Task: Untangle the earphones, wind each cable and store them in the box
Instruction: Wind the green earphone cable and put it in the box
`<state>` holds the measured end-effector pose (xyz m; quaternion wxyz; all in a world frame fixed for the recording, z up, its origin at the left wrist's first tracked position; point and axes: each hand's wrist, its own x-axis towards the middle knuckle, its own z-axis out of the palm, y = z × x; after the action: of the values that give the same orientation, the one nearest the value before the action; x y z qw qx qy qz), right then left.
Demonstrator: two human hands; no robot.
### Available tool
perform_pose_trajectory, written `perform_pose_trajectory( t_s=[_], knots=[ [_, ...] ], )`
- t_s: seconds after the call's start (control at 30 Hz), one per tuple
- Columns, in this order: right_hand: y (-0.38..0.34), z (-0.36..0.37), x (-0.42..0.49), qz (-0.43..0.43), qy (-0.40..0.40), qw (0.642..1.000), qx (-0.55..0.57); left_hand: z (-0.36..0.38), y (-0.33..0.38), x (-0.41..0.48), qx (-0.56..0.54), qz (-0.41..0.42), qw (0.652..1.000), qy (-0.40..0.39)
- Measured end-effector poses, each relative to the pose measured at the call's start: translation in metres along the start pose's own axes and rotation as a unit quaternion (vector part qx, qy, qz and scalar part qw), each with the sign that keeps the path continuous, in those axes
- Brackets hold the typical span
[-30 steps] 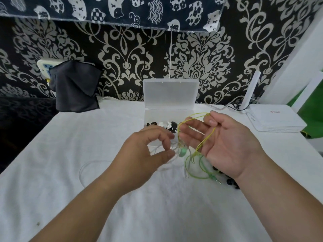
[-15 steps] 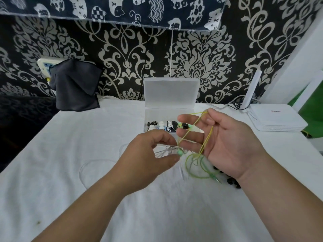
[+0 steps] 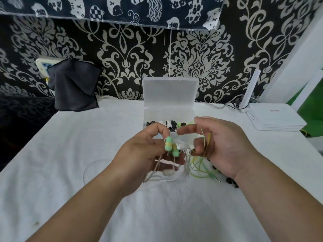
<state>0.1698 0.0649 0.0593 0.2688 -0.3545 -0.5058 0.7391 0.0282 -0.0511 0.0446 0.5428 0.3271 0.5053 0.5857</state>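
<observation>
A translucent plastic box [image 3: 150, 114] with its lid raised is stood at the back of a white cloth-covered worktop [image 3: 70, 154]. A dark grey cloth [image 3: 75, 88] is hung well to the left of the box, and a flat white router [image 3: 272, 117] is set well to its right. Black and white earbuds [image 3: 172, 124] are seen inside the box. The front of the box is partly hidden by both hands, which are raised just in front of it. Small black pieces [image 3: 230, 182] are scattered in front and to the right of the box, partly covered by the right wrist

The mint-green earbuds [image 3: 170, 145] are pinched between thumb and forefinger of the left hand [image 3: 139, 154], so that grip is closed on them. The thin yellow-green cable [image 3: 203, 137] is draped over the curled fingers of the right hand [image 3: 225, 147], whose grip is loosely closed round it. Its loops, tangled with a white cable [image 3: 186, 165], are hung down to the worktop in front of the box, where a green jack plug [image 3: 214, 177] is laid
</observation>
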Motion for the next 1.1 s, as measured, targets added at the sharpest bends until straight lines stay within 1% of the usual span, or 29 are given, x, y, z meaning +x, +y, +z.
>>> perform_pose_trajectory(
  t_s=[0.07,0.17,0.23,0.3,0.4,0.47,0.53,0.63,0.7,0.83,0.9,0.97,1.03,1.1],
  knots=[
    [-0.001,-0.001,-0.002,-0.024,-0.02,0.999,-0.036,0.0,0.002,0.001,-0.034,-0.02,0.999,-0.004],
    [-0.002,-0.002,-0.005,-0.05,-0.048,0.996,-0.055,0.0,0.003,0.003,-0.053,-0.022,0.998,0.029],
    [-0.004,-0.001,-0.005,-0.048,-0.032,0.998,-0.032,0.001,0.004,0.003,-0.061,-0.017,0.997,0.043],
    [-0.006,0.001,-0.005,-0.032,0.014,0.999,-0.017,-0.001,0.004,0.003,-0.091,-0.029,0.995,0.039],
    [-0.005,0.0,-0.001,-0.011,0.077,0.997,0.01,-0.01,0.001,0.004,-0.129,-0.063,0.99,-0.012],
    [-0.008,0.0,-0.001,-0.003,0.083,0.995,0.056,-0.015,0.0,0.004,-0.149,-0.082,0.984,-0.048],
    [-0.012,0.001,-0.003,0.007,0.069,0.992,0.106,-0.016,0.001,0.004,-0.158,-0.095,0.981,-0.062],
    [-0.014,-0.001,-0.005,0.029,0.051,0.986,0.153,-0.013,-0.001,0.006,-0.115,-0.102,0.988,-0.023],
    [-0.015,-0.001,-0.005,0.043,0.039,0.984,0.166,-0.012,-0.003,0.008,-0.11,-0.092,0.99,-0.004],
    [-0.016,-0.003,-0.007,0.032,0.01,0.985,0.169,-0.012,-0.003,0.008,-0.153,-0.078,0.985,0.001],
    [-0.016,-0.003,-0.007,0.019,-0.009,0.985,0.17,-0.014,-0.002,0.008,-0.172,-0.081,0.982,-0.01],
    [-0.015,-0.004,-0.007,0.01,-0.017,0.985,0.17,-0.015,-0.003,0.008,-0.135,-0.08,0.988,-0.003],
    [-0.014,-0.006,-0.005,0.004,-0.03,0.984,0.177,-0.013,-0.005,0.009,-0.073,-0.07,0.994,0.03],
    [-0.015,-0.006,-0.004,-0.002,-0.04,0.982,0.185,-0.009,-0.006,0.01,-0.064,-0.059,0.993,0.085]
  ],
)
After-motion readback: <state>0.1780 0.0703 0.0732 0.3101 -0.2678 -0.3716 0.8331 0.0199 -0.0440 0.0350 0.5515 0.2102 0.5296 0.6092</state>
